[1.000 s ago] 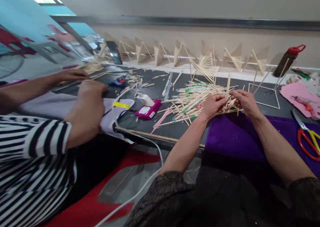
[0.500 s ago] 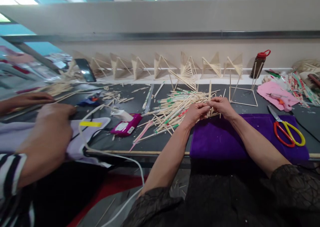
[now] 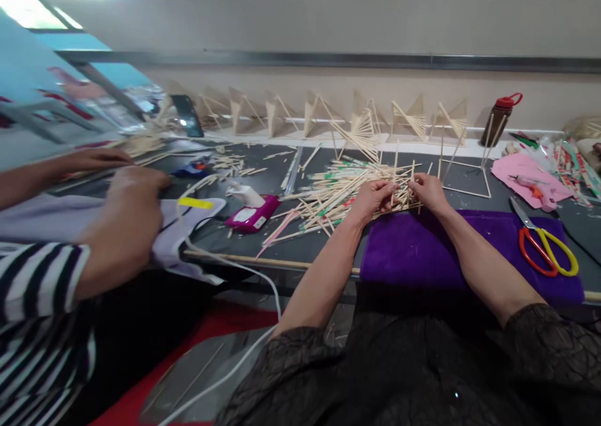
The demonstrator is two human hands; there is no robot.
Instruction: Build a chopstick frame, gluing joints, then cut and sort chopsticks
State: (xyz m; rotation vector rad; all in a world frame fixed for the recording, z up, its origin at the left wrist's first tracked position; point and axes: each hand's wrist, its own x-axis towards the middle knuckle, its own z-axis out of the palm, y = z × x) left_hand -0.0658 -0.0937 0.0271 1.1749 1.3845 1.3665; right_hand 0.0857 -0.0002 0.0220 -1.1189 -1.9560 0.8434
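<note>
My left hand (image 3: 374, 199) pinches a thin wooden stick (image 3: 396, 157) that stands nearly upright from its fingertips. A short way to the right, my right hand (image 3: 429, 191) is closed on another upright wooden stick (image 3: 413, 171). Both hands hover at the near right side of a loose pile of pale sticks (image 3: 328, 194), some with green or red wrapping. Beneath my forearms lies a folded purple cloth (image 3: 417, 248). Just beyond my right hand is an open frame of sticks (image 3: 467, 191) with uprights at its corners.
Red-and-yellow scissors (image 3: 547, 251) rest on the cloth's right end. Behind them lie pink paper (image 3: 528, 179) and a brown bottle (image 3: 496, 122). Twisted stick models (image 3: 319, 110) line the wall. At left, a co-worker's hand (image 3: 136, 191) is near a magenta packet (image 3: 253, 216) and a white cable (image 3: 235, 263).
My hands were together around upright sticks and have parted slightly, one stick in each. The view has turned a little left. The co-worker's hands stay over their own sticks.
</note>
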